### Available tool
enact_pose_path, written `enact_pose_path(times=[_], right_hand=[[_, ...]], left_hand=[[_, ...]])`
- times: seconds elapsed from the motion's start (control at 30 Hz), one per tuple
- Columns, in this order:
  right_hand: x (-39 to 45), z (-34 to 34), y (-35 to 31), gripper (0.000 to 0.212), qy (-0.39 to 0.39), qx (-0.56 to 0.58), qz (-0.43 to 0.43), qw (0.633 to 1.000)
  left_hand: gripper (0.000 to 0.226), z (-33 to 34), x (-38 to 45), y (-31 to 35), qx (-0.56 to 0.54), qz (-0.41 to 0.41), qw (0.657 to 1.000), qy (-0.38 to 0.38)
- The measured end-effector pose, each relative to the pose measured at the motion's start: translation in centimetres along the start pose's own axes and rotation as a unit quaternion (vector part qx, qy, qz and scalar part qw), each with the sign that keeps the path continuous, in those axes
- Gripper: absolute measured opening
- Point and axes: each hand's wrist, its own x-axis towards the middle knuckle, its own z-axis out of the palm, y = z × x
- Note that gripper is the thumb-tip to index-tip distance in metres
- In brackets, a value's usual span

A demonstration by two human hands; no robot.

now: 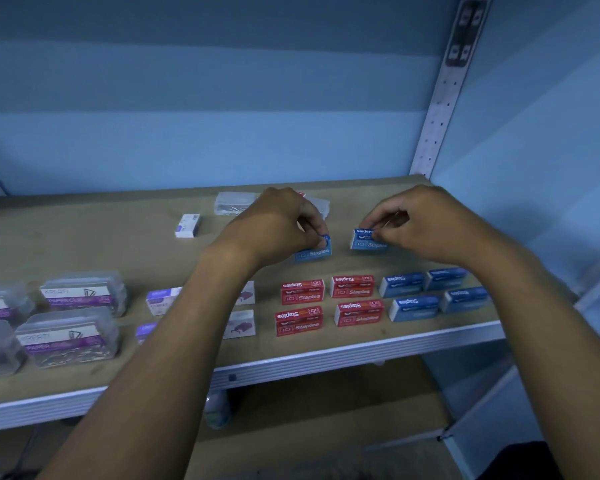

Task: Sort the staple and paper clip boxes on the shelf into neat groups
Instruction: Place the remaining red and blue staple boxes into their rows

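Two bare forearms reach up from the bottom edge toward the tan wooden shelf board point(84, 237). At its near edge, clear plastic paper clip boxes with purple labels point(73, 317) sit grouped on the left; just beside them are small white-and-purple boxes point(160, 299), partly hidden by the left forearm. To the right stand four red staple boxes point(329, 301) in two rows of two, and beside those four blue staple boxes point(430, 294) in the same pattern.

Farther back, the left hand point(274, 226) pinches a blue staple box point(314, 252) at its upper corner with curled fingers, the box resting on the board. The right hand point(420, 223) pinches a second blue staple box point(366, 239) by its top edge; this one also sits on the board, near the first but apart from it.

Behind the hands lie two clear plastic boxes point(234, 202), one mostly hidden by the left hand. A lone white-and-purple box point(187, 225) stands to their left.
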Motion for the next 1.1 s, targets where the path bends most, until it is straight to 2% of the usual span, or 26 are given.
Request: enact_pose_path(times=[0.3,0.7,1.1], right_hand=[[-2.3,-2.2,3.6,0.022,0.018,0.001,0.048,0.999],[-3.5,-3.1,6.7,0.027,-0.009,0.004,0.08,0.997],[-3.8,-2.8,7.8,0.022,-0.028,0.006,0.093,0.995]], left_hand=[[0.011,3.1,1.8,3.1,0.006,0.048,0.999,0.0],[0.011,6.5,3.7,5.5,0.014,0.099,0.995,-0.011],[0.014,7.5,4.0,6.0,0.022,0.11,0.993,-0.026]])
